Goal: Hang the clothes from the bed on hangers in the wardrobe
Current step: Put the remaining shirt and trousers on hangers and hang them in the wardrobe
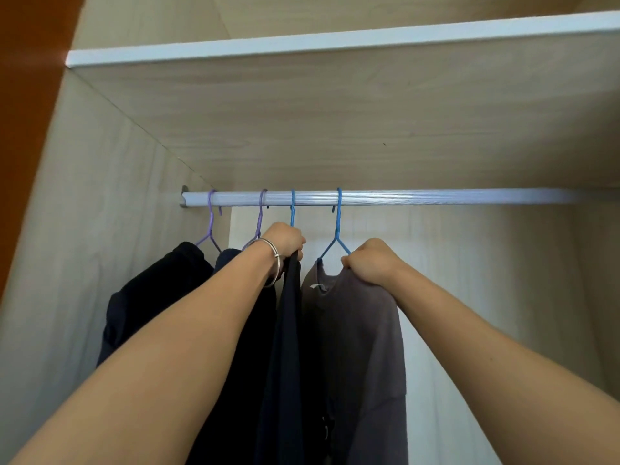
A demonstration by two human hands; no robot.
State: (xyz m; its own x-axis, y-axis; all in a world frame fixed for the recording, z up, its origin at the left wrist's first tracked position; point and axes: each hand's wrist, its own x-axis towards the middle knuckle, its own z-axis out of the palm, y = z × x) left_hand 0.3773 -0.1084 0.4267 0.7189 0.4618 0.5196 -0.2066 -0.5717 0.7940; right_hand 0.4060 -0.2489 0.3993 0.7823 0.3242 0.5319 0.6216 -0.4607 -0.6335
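1 grey top (355, 330), r hand (370, 263)

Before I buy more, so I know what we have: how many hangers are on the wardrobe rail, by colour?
Purple hangers: 2
Blue hangers: 2
Total: 4

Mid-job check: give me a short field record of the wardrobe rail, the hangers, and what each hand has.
rail: four hangers hooked on, all toward its left end
purple hangers: two, leftmost, carrying dark clothes
blue hangers: two, carrying navy garment and grey shirt
left hand: grips navy garment's top
right hand: grips grey shirt's shoulder
free rail: right of grey shirt
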